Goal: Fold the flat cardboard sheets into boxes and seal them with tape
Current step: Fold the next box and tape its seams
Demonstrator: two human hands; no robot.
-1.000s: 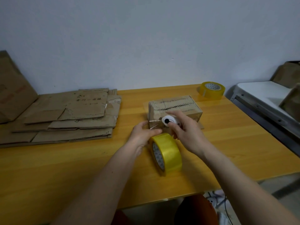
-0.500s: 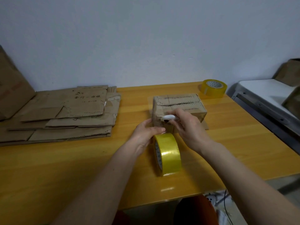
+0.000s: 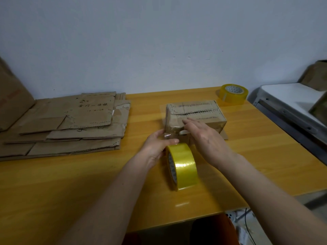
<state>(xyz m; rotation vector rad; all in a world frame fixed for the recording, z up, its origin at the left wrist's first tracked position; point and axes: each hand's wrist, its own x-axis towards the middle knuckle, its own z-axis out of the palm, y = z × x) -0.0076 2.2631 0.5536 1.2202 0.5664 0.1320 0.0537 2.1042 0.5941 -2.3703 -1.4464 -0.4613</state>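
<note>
While the folded box (image 3: 195, 116) sat on the yellow surface (image 3: 70, 183) toward its far edge, both hands worked at the box's near left corner. The left hand (image 3: 155, 147) curled round the top of an upright roll of yellow tape (image 3: 182, 166), thumb laid across the roll's upper rim, fingers on the hidden far side. A clear strip of tape (image 3: 168, 135) ran from the roll up onto the box's near face. The right hand (image 3: 205, 137) lay over the box's near top edge with its fingers fairly straight, the forefinger reaching out along the lid. A small white tool (image 3: 184, 132) showed beneath that hand, at the thumb side; whether the thumb gripped it or merely covered it could not be told. The box's lid seam stood jagged and slightly gaping along its length. A stack of flat cardboard sheets (image 3: 70, 128) lay at the far left of the surface, well apart from the box. A second roll of tape (image 3: 233, 93) lay flat at the far right corner.
</note>
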